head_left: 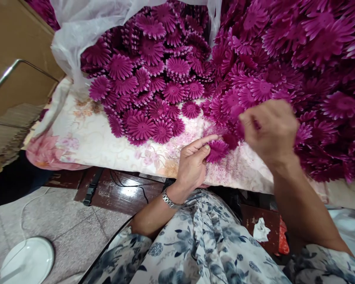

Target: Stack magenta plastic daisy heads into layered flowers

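My left hand (192, 161) rests at the near edge of the cloth-covered table (85, 138), its fingers pinched on one magenta fabric flower (216, 150). Just right of it and slightly higher, my right hand (270, 130) is curled shut, blurred by motion, with a bit of magenta showing between its fingers. It hovers at the edge of the big heap of flowers (298, 71). A second heap of the same flowers (154, 79) spills from a clear plastic bag (77, 31) at the back left.
Floral cloth covers the table's near edge, dusted with magenta flecks. A metal frame (14, 75) and stacked cardboard stand at left. A white plate (26, 260) lies on the tiled floor. My lap in flowered fabric (207, 244) fills the foreground.
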Motion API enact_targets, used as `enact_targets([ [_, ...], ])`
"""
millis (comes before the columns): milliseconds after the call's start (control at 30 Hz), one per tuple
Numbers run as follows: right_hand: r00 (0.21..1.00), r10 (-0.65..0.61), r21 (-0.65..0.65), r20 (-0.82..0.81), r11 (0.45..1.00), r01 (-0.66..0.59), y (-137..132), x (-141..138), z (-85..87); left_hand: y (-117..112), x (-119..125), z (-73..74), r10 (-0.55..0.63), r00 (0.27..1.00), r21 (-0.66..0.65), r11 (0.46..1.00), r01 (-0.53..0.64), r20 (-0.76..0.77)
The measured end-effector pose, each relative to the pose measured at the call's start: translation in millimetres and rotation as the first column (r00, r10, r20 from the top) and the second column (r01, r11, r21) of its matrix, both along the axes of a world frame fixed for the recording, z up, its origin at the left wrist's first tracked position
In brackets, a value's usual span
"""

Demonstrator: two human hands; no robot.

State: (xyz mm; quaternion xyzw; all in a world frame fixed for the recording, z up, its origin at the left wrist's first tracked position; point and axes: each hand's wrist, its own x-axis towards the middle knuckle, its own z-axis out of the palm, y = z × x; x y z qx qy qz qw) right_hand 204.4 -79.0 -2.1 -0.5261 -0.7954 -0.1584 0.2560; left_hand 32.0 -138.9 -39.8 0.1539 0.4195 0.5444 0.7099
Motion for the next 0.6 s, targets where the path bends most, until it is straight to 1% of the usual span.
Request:
enact_targets([
  [33, 0.987, -0.156, 0.043, 0.03, 0.987, 0.154, 7, 10, 8.7, 0, 0, 0.6, -0.011, 1.0, 0.009, 1.0, 0.011, 0.015],
  [67, 0.948, -0.316, 0.058, 0.044, 0.948, 0.313, 13, 19, 16.9, 0, -1, 1.0, -0.017, 0.999, 0.019, 1.0, 0.016, 0.034],
  [100, 0.903, -0.426, 0.033, 0.061, 0.905, 0.425, 17, 26, 23.6, 0, -1, 1.2, -0.019, 0.999, 0.026, 1.0, 0.017, 0.051],
  [133, 0.872, -0.485, 0.022, 0.061, 0.874, 0.485, 18, 29, 27.9, 0, -1, 1.2, -0.019, 0.998, 0.03, 0.999, 0.017, 0.063],
  [167, 0.878, -0.476, 0.008, 0.053, 0.879, 0.476, 16, 29, 29.1, 0, -1, 1.0, -0.02, 0.997, 0.028, 0.999, 0.018, 0.069],
  [200, 0.922, -0.385, -0.012, 0.033, 0.923, 0.386, 11, 25, 27.1, 1, -1, 0.7, -0.017, 0.997, 0.023, 1.0, 0.015, 0.071],
  [233, 0.972, -0.237, -0.023, 0.001, 0.971, 0.237, 5, 17, 22.1, 1, -1, 0.3, -0.012, 0.997, 0.016, 1.0, 0.011, 0.071],
  [267, 0.999, -0.014, -0.065, -0.034, 0.998, 0.012, -3, 7, 14.8, 2, -1, -0.1, -0.007, 0.998, 0.006, 1.0, 0.006, 0.07],
  [300, 0.971, 0.218, -0.143, -0.096, 0.963, -0.23, -11, -4, 6.2, 2, -1, -0.4, -0.002, 0.998, -0.002, 1.0, 0.003, 0.069],
  [333, 0.934, 0.328, -0.22, -0.143, 0.909, -0.354, -18, -14, -2.8, 2, 0, -0.8, 0.0, 0.998, -0.007, 1.0, 0.0, 0.069],
  [367, 0.905, 0.384, -0.237, -0.181, 0.876, -0.42, -24, -23, -11.1, 2, 0, -1.1, 0.0, 0.997, -0.01, 1.0, 0.001, 0.071],
  [400, 0.886, 0.412, -0.252, -0.212, 0.853, -0.457, -28, -30, -18.1, 2, 0, -1.5, -0.005, 0.997, -0.015, 1.0, 0.006, 0.072],
  [433, 0.882, 0.414, -0.254, -0.225, 0.849, -0.464, -30, -34, -23.4, 2, 0, -1.9, -0.013, 0.998, -0.02, 1.0, 0.014, 0.069],
  [500, 0.885, 0.408, -0.232, -0.227, 0.859, -0.456, -32, -38, -28.8, 1, 0, -2.8, -0.026, 0.998, -0.023, 0.999, 0.027, 0.056],
  [600, 0.897, 0.39, -0.176, -0.21, 0.887, -0.427, -32, -39, -29.1, -1, 1, -4.3, -0.005, 0.999, -0.007, 1.0, 0.006, 0.043],
])
